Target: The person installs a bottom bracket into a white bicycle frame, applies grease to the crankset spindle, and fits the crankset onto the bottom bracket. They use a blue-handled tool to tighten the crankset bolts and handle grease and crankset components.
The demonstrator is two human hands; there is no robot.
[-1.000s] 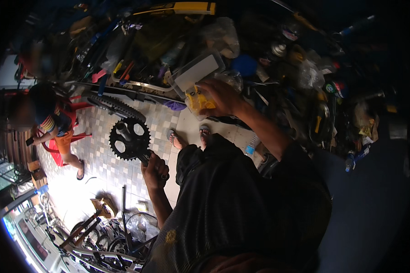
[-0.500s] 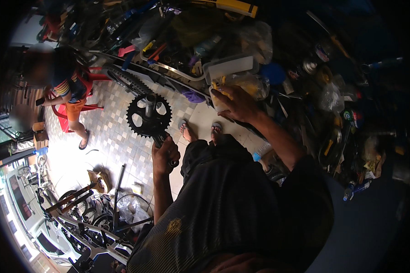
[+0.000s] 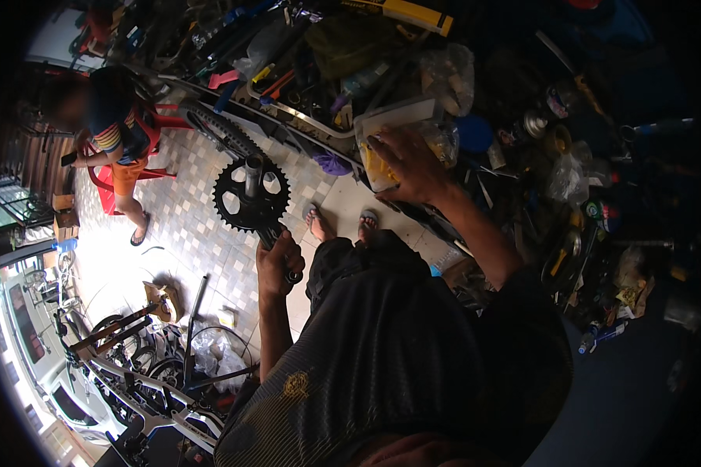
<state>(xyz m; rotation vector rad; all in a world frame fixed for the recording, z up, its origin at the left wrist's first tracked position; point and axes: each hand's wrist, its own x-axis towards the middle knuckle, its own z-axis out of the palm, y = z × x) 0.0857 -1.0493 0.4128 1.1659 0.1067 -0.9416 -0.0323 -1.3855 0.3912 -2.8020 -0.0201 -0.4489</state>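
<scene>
My left hand (image 3: 279, 263) is closed around the crank arm of a black bicycle crankset (image 3: 227, 204), held up over the floor. Its toothed chainring and hollow metal spindle face upward. Off to the right, my right hand (image 3: 417, 165) reaches over a clear plastic tub (image 3: 364, 134) on the cluttered bench. Its fingers are apart and bent down at the tub's opening, with no held thing visible. Yellow material (image 3: 378, 170) shows inside the tub beneath the fingers; I cannot tell exactly what it is. A clear plastic bag (image 3: 444, 140) lies against the tub.
Tools, bottles and spray cans (image 3: 534, 123) crowd the bench. A bicycle tyre (image 3: 224, 132) leans at its edge. On the left, a person (image 3: 117, 140) is by a red chair (image 3: 167, 121). A white bicycle frame (image 3: 144, 401) and parts lie at the lower left.
My right hand has moved slightly right and lower over the tub, its fingers now bent further down at the opening. My left hand still holds the crankset, almost in place.
</scene>
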